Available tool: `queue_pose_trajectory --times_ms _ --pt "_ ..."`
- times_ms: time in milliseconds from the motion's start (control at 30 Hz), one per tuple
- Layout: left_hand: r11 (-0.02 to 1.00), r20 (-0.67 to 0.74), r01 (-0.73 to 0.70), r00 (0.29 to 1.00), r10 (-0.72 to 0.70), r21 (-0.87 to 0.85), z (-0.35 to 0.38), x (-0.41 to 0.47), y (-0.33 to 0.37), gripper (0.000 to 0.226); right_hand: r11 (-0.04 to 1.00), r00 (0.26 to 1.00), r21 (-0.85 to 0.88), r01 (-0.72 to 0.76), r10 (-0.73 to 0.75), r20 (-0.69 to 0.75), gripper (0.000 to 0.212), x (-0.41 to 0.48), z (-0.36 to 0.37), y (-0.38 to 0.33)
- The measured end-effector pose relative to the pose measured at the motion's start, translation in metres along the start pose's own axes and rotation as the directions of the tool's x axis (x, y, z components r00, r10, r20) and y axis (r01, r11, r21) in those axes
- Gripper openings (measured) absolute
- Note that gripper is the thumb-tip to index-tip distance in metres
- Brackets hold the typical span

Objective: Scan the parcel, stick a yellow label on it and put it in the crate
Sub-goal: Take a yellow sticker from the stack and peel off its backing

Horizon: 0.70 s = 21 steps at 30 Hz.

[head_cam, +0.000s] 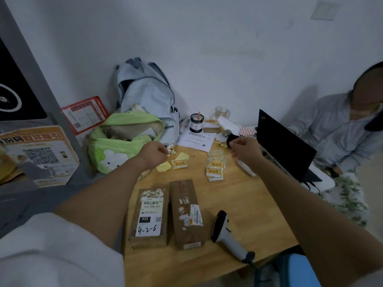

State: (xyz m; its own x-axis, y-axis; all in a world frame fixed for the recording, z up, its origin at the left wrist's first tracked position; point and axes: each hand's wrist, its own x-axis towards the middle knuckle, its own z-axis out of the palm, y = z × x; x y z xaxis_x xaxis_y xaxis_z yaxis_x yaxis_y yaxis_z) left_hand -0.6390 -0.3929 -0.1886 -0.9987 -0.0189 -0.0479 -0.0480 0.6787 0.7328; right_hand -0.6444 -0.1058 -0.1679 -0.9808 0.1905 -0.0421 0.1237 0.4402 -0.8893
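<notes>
Two brown parcels lie side by side near the table's front edge: the left parcel (149, 216) with a white barcode label marked 4-2-6, and the right parcel (186, 214) with a small torn label. A white and black hand scanner (226, 230) lies to their right. Yellow labels (215, 166) are spread in a pile further back, and a single yellow label (179, 163) lies apart. My left hand (154, 154) is closed, its fingertips at a crumpled paper scrap (171, 150). My right hand (244, 148) is pinched shut above the labels; nothing shows between its fingers.
Crumpled yellow backing papers (163, 167) lie by the single label. A green bag (124, 139) and a pale backpack (145, 90) stand at the back left. An open laptop (284, 141) and a seated person (339, 131) are at the right. A blue object (300, 270) shows below the table's edge.
</notes>
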Motion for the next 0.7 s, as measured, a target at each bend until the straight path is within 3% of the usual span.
queue_pose_trajectory --times_ms 367,500,600,700 --pt "0.975 0.102 0.153 0.985 -0.137 -0.162 0.038 0.075 0.005 0.019 0.996 0.991 -0.018 -0.082 0.084 0.1 0.013 0.081 0.01 0.03" --pt "0.963 0.161 0.211 0.97 -0.185 -0.169 0.06 0.117 0.002 0.007 0.993 0.983 -0.032 -0.117 0.121 0.141 0.017 0.124 0.017 0.051" --pt "0.953 0.216 0.251 0.953 -0.212 -0.169 0.085 0.147 -0.001 0.011 0.983 0.97 -0.065 -0.174 0.183 0.161 0.026 0.153 0.025 0.073" --pt "0.942 0.249 0.297 0.935 -0.253 -0.158 0.117 0.17 -0.006 0.007 0.968 0.953 -0.121 -0.218 0.238 0.187 0.019 0.176 0.036 0.097"
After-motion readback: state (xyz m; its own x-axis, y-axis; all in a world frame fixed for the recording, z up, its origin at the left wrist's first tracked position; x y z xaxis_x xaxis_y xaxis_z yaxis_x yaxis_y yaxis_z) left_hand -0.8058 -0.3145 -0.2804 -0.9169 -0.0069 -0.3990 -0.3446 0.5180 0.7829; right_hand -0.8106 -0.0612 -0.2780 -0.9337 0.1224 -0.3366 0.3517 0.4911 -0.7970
